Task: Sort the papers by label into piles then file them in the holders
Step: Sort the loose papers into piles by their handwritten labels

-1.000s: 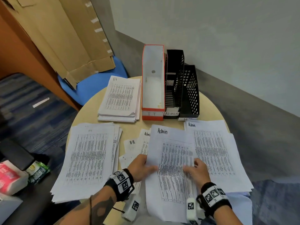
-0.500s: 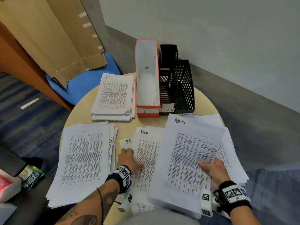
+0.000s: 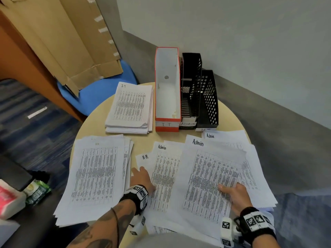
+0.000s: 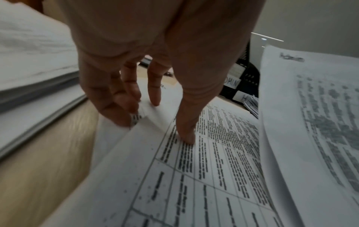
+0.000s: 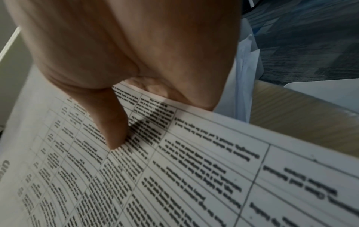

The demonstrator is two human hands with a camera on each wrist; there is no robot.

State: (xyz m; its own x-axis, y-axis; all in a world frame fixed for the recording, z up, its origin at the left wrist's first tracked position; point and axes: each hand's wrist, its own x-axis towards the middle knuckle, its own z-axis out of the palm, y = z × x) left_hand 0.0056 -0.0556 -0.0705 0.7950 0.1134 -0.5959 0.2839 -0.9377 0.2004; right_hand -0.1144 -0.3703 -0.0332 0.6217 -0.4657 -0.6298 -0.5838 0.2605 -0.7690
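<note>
Head view: on the round table [image 3: 86, 126], the IT pile [image 3: 130, 108] lies far left beside the IT holder [image 3: 167, 86]; the HR pile [image 3: 95, 176] is near left. The left hand [image 3: 141, 178] rests on loose middle sheets.

Left wrist view: the left hand's fingers [image 4: 186, 122] press an Admin sheet [image 4: 194, 176], lifting its edge.

Right wrist view: the right hand [image 5: 136, 61] pinches an Admin sheet [image 5: 174, 176], thumb on top, over the right pile.

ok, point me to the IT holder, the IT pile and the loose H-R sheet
IT holder [image 3: 167, 124]: head view, front label strip.
IT pile [image 3: 131, 106]: head view, middle of top sheet.
H-R sheet [image 3: 145, 157]: head view, handwritten label.
</note>
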